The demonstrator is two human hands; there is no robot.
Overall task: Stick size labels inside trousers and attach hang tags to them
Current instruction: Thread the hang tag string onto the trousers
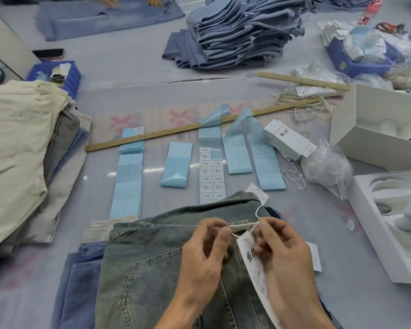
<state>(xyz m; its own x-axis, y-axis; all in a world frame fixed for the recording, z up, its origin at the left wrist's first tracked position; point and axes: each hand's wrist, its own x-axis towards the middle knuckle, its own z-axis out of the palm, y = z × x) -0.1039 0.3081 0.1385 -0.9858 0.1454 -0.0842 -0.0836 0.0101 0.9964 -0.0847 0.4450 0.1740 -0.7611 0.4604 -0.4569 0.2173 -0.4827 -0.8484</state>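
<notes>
Both hands are working over a pair of grey-green trousers [166, 269] lying near the front edge of the table [128, 67], on top of other folded trousers whose edges are peeking out at the left. The left hand [204, 255] is pinching one end of a white string [243, 226] between thumb and forefinger, and the right hand [282, 248] is pinching the other end; the string is stretching taut between them at the waistband, though whether it is passing through a belt loop is hidden behind the fingers. A white hang tag [254, 269] is hanging from the string and lying partly under the right hand, its print too blurred to read. Beyond the trousers, strips of size labels [211, 176] on blue backing are lying in rows, the nearest row partly covered by the waistband. A bundle of spare hang tags [290, 141] is sitting further right, beside a crumpled plastic bag [328, 167].
</notes>
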